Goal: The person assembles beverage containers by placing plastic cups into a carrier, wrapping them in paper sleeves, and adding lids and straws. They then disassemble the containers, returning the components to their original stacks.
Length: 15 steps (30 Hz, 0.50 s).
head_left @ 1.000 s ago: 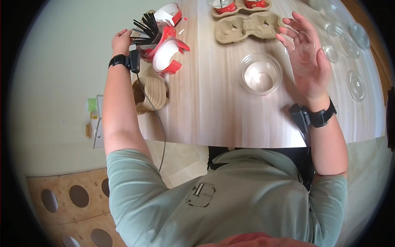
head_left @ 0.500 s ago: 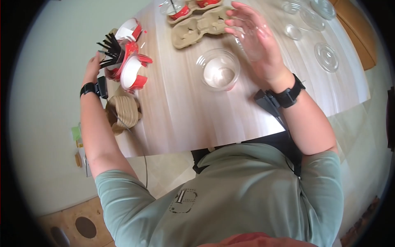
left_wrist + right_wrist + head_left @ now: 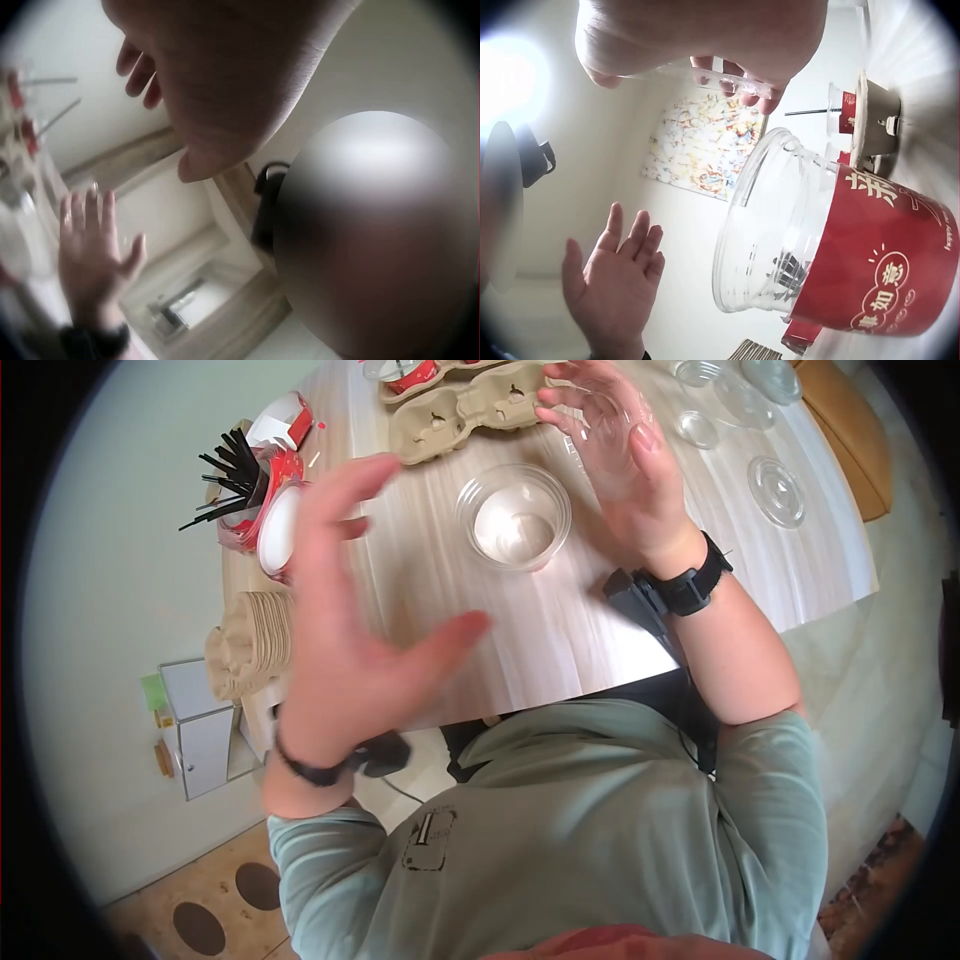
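My right hand [image 3: 645, 505] is raised over the table and holds a clear plastic lid [image 3: 720, 81] by its edge, between thumb and fingers. Below and left of it stands a clear plastic cup [image 3: 535, 510], upright and uncovered. The right wrist view shows a red paper sleeve [image 3: 877, 255] with gold characters around that cup. My left hand [image 3: 350, 640] is in the air left of the cup, thumb spread from the fingers, holding nothing. It partly covers the red-and-white paper sleeves [image 3: 280, 535] at the table's left side.
Black straws [image 3: 235, 470] stand in a container at the left, above a stack of pulp cup carriers [image 3: 262, 640]. Another pulp carrier [image 3: 430, 425] lies behind the cup, near a carrier with a red-sleeved cup [image 3: 412, 374]. Several clear lids [image 3: 777, 492] lie at the right.
My left hand has left the straws and come back rightward and nearer, empty. My right hand still holds the lid at the cup's right. The head view has shifted.
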Motion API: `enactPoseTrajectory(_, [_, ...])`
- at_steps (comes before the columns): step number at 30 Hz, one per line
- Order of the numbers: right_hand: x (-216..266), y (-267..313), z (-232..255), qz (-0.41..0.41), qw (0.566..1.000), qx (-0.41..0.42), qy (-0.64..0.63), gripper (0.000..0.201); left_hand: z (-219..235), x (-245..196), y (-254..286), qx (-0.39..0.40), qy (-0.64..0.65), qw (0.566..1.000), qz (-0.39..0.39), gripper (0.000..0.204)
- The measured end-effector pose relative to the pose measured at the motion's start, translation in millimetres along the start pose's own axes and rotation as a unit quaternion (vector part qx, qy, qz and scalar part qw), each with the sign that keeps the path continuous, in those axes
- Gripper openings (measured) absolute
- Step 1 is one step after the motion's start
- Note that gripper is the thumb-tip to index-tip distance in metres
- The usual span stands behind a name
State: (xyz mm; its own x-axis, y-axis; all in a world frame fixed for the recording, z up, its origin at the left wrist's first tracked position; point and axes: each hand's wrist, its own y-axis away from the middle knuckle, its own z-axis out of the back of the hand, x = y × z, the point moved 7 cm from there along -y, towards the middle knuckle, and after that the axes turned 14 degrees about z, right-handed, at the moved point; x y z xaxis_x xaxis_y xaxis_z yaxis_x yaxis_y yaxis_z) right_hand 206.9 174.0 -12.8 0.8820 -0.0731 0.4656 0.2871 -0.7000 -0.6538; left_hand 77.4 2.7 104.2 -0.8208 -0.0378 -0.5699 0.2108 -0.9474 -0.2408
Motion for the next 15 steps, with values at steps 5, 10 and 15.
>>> enactPoseTrajectory(5, [24,1,15,0.034,0.996,0.006,0.087,0.09,-84,49,-15,-0.014,0.091,0.995,0.04,0.126])
enactPoseTrajectory(10, [66,-12,-12,0.099,0.987,-0.016,0.128,0.085,-121,83,-20,0.032,0.335,0.939,0.064,0.143])
enactPoseTrajectory(15, [153,-41,-61,0.214,0.924,0.057,0.312,0.087,-132,103,-21,0.059,0.396,0.916,-0.013,0.153])
